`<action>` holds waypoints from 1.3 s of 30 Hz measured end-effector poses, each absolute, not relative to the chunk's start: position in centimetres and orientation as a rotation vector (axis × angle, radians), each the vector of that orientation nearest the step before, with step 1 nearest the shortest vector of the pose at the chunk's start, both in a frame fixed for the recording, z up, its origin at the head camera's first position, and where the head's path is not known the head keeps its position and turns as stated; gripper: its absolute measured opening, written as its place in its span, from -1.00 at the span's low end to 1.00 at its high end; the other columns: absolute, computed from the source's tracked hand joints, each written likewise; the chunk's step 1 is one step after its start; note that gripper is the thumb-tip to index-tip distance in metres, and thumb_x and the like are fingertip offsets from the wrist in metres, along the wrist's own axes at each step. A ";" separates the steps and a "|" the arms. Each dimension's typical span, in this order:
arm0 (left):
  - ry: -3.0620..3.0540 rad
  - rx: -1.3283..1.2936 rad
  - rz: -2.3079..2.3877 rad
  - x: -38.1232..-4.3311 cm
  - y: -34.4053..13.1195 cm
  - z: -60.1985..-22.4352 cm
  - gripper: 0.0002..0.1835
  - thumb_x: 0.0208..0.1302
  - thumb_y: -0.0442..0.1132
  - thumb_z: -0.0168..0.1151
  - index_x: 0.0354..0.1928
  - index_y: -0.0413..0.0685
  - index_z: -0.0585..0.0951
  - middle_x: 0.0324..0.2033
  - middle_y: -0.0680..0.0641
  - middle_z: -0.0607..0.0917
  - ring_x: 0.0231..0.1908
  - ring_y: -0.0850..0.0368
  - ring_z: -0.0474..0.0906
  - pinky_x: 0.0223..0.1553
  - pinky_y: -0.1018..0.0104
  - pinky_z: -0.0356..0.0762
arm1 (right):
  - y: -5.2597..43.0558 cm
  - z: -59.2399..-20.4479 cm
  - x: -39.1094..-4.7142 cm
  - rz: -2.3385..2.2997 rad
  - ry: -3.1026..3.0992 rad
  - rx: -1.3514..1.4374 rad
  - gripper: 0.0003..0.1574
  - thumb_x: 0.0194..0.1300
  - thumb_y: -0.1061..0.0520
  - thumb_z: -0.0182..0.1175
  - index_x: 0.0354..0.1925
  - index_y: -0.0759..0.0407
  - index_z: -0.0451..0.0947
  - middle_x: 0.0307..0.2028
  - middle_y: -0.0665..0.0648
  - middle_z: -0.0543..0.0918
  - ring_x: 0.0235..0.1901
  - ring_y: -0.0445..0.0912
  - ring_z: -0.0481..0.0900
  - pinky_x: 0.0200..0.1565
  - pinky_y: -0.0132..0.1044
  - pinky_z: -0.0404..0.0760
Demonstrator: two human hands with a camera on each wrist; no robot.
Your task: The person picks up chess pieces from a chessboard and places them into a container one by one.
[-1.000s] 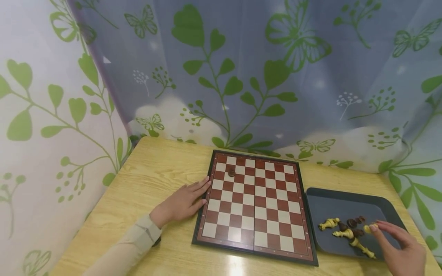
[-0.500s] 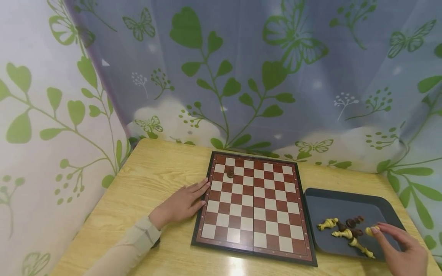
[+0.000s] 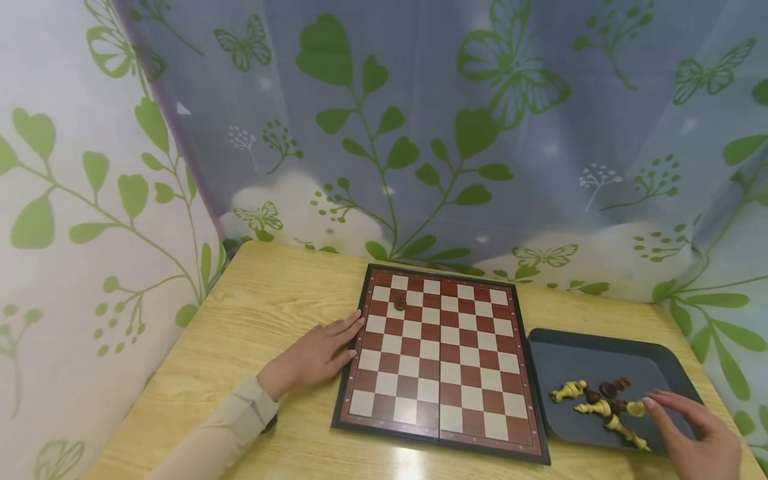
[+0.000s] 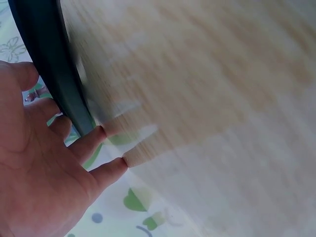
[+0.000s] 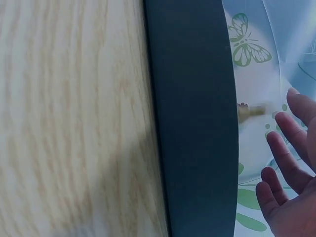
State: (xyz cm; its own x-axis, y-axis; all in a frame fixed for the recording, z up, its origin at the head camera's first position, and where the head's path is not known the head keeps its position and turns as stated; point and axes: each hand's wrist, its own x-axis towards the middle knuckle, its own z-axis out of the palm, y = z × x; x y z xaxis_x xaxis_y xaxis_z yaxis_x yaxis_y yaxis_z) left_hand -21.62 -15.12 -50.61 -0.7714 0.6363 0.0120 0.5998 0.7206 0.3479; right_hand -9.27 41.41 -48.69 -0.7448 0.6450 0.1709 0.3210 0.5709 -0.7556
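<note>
A chessboard point(image 3: 438, 360) with red-brown and cream squares lies on the table. My left hand point(image 3: 315, 353) rests at its left edge, fingers extended, with fingertips on the dark frame; the left wrist view shows this palm point(image 4: 44, 173) beside the dark board edge point(image 4: 54, 64). One dark brown chess piece point(image 3: 400, 303) stands on the board's far left part. Over the tray point(image 3: 600, 347) at the right, my right hand point(image 3: 699, 433) pinches a pale yellow chess piece point(image 3: 636, 408) between thumb and fingers. Its kind is hidden by the grip.
Several yellow chess pieces point(image 3: 594, 408) and dark chess pieces point(image 3: 609, 389) lie on their sides in the tray, close to the board's right edge. The wooden table point(image 3: 288, 287) meets a leaf-patterned curtain point(image 3: 420, 133) at the back and left.
My right hand has tipped the pinched yellow piece and shifted it slightly left and lower over the tray. The left hand stays at the board edge.
</note>
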 end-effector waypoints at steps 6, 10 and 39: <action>2.815 1.019 0.517 -21.5 -15.1 -50.4 -0.35 0.62 0.04 -0.13 0.60 -0.07 0.12 0.60 -0.08 0.06 0.50 -0.23 0.20 0.38 -0.42 0.23 | 41.1 -48.6 -9.2 1.026 -2.391 -0.781 -0.59 0.34 0.04 0.39 0.02 0.31 0.72 -0.28 -0.59 0.41 -0.18 -0.66 0.27 0.44 -0.20 0.36; 2.814 1.022 0.520 -21.5 -15.0 -50.2 -0.35 0.62 0.04 -0.13 0.60 -0.07 0.12 0.60 -0.08 0.06 0.49 -0.24 0.20 0.38 -0.42 0.22 | 40.8 -48.1 -9.2 1.000 -2.421 -0.696 -0.61 0.34 0.06 0.39 0.01 0.31 0.72 -0.26 -0.62 0.41 -0.18 -0.69 0.28 0.32 -0.44 0.37; 2.806 0.992 0.514 -21.6 -15.3 -50.5 -0.33 0.62 0.08 -0.13 0.61 -0.02 0.09 0.61 -0.03 0.02 0.51 -0.21 0.17 0.40 -0.41 0.20 | 24.7 -44.9 -19.1 1.075 -2.634 0.563 -0.78 0.27 0.31 0.39 -0.11 0.13 0.76 -0.03 0.14 0.72 0.06 0.10 0.51 0.03 0.18 0.50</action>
